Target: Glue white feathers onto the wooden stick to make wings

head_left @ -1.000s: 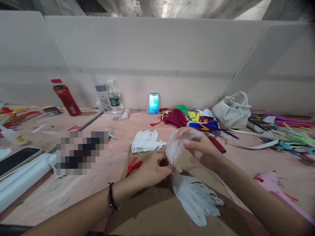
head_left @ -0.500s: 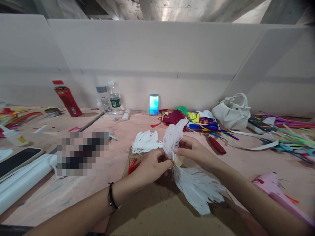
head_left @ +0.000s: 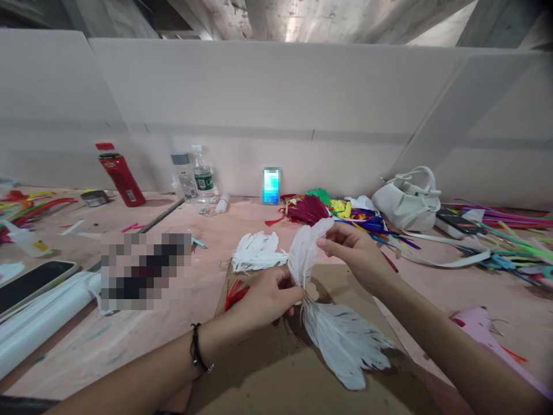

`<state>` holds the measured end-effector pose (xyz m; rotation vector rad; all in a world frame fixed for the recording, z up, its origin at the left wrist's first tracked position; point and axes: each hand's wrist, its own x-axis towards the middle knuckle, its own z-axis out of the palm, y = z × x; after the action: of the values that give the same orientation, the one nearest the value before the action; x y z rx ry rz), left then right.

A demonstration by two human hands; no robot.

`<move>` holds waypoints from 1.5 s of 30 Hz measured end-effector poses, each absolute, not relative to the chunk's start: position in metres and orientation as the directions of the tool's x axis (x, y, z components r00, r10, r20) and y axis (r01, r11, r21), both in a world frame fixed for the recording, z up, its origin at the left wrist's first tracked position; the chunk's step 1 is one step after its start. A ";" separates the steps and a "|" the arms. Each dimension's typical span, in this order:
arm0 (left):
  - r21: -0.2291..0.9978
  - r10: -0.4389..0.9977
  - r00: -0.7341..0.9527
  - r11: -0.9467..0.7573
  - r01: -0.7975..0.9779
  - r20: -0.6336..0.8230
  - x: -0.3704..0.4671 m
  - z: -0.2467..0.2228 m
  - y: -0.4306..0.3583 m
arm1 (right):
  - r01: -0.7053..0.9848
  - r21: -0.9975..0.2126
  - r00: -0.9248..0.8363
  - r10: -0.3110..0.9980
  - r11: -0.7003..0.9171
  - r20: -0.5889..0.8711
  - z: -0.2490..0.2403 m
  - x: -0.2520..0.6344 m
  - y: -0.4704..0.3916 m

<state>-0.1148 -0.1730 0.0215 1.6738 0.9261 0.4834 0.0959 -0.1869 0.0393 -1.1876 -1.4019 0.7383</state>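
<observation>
My left hand (head_left: 274, 294) is closed around the quill ends of white feathers, pinching them over a brown cardboard sheet (head_left: 259, 369). One cluster of white feathers (head_left: 339, 340) fans out toward the lower right below the pinch. Above it, another white feather cluster (head_left: 305, 253) stands up. My right hand (head_left: 352, 248) pinches this upper cluster near its tip. A small pale piece (head_left: 311, 293) shows behind the quills; its kind is unclear. More white feathers (head_left: 257, 251) lie at the cardboard's far left edge, near a red tassel-like bundle (head_left: 236, 293).
Coloured feathers (head_left: 309, 208) are heaped behind my hands, left of a white handbag (head_left: 406, 202). A pink glue gun (head_left: 479, 323) lies at right. A lit phone (head_left: 271, 185) leans on the white partition. Bottles (head_left: 203, 178) and a red bottle (head_left: 123, 178) stand at back left.
My right hand has moved up and to the right along the upper feathers, from near their base toward the tip. My left hand keeps its pinch; the lower cluster has shifted slightly downward.
</observation>
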 end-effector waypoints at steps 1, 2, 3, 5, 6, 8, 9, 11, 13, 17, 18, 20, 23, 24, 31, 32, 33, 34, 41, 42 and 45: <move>0.942 0.782 0.607 -0.083 0.326 -0.141 -0.115 0.022 -0.173 | 0.242 -0.923 0.102 0.938 0.299 0.331 0.038 0.096 -0.186; 0.943 0.782 0.608 -0.084 0.322 -0.138 -0.115 0.022 -0.173 | 0.256 -0.924 0.081 0.946 0.285 0.314 0.037 0.096 -0.186; 0.945 0.778 0.614 -0.088 0.316 -0.133 -0.115 0.022 -0.173 | 0.290 -0.920 0.037 0.957 0.265 0.288 0.036 0.095 -0.187; 0.950 0.761 0.638 -0.101 0.295 -0.118 -0.115 0.022 -0.173 | 0.381 -0.894 -0.124 0.971 0.237 0.204 0.033 0.092 -0.189; 0.954 0.748 0.655 -0.107 0.280 -0.108 -0.115 0.021 -0.174 | 0.413 -0.879 -0.230 0.961 0.239 0.153 0.032 0.090 -0.191; 0.964 0.722 0.687 -0.115 0.241 -0.086 -0.115 0.021 -0.174 | 0.426 -0.869 -0.396 0.915 0.253 0.073 0.029 0.085 -0.194; 0.966 0.713 0.696 -0.118 0.228 -0.078 -0.115 0.021 -0.174 | 0.418 -0.871 -0.437 0.898 0.258 0.056 0.028 0.084 -0.195; 0.968 0.706 0.705 -0.125 0.218 -0.068 -0.116 0.022 -0.174 | 0.407 -0.870 -0.453 0.889 0.277 0.071 0.026 0.081 -0.197; 0.968 0.707 0.705 -0.129 0.215 -0.062 -0.116 0.023 -0.174 | 0.409 -0.866 -0.440 0.893 0.289 0.090 0.026 0.080 -0.198; 0.956 0.724 0.680 -0.106 0.274 -0.115 -0.115 0.020 -0.173 | 0.431 -0.860 -0.405 0.910 0.273 0.086 0.027 0.080 -0.197; 0.951 0.726 0.675 -0.101 0.294 -0.131 -0.115 0.019 -0.173 | 0.432 -0.860 -0.394 0.915 0.270 0.089 0.027 0.080 -0.197; 0.945 0.729 0.670 -0.103 0.312 -0.142 -0.115 0.018 -0.174 | 0.436 -0.858 -0.374 0.922 0.271 0.101 0.027 0.081 -0.197; 0.943 0.739 0.661 -0.117 0.312 -0.127 -0.115 0.016 -0.173 | 0.467 -0.847 -0.305 0.945 0.254 0.115 0.028 0.083 -0.197; 0.943 0.739 0.662 -0.120 0.312 -0.125 -0.115 0.016 -0.173 | 0.466 -0.848 -0.279 0.952 0.251 0.128 0.028 0.083 -0.196; 0.947 0.738 0.664 -0.118 0.298 -0.117 -0.115 0.015 -0.172 | 0.433 -0.857 -0.144 0.960 0.279 0.240 0.040 0.090 -0.195; 0.946 0.742 0.660 -0.115 0.302 -0.121 -0.115 0.015 -0.172 | 0.423 -0.861 -0.124 0.960 0.281 0.252 0.041 0.091 -0.195; 0.946 0.743 0.658 -0.114 0.303 -0.121 -0.115 0.015 -0.172 | 0.399 -0.874 -0.104 0.960 0.278 0.259 0.041 0.092 -0.194; 0.946 0.742 0.660 -0.117 0.301 -0.118 -0.115 0.014 -0.171 | 0.358 -0.894 -0.083 0.962 0.271 0.259 0.040 0.093 -0.194; 0.932 0.783 0.604 -0.095 0.349 -0.147 -0.115 0.014 -0.172 | -0.049 -0.957 0.067 0.957 0.287 0.283 0.038 0.098 -0.188; 0.930 0.787 0.597 -0.089 0.358 -0.154 -0.115 0.014 -0.172 | -0.079 -0.946 0.083 0.947 0.315 0.309 0.039 0.099 -0.188; 0.933 0.782 0.604 -0.086 0.349 -0.153 -0.115 0.016 -0.173 | 0.017 -0.926 0.084 0.923 0.376 0.376 0.038 0.102 -0.187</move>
<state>-0.1154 -0.1733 0.0156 1.6832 0.9446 0.4702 0.1015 -0.1868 0.0383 -0.9615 -1.3050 0.8615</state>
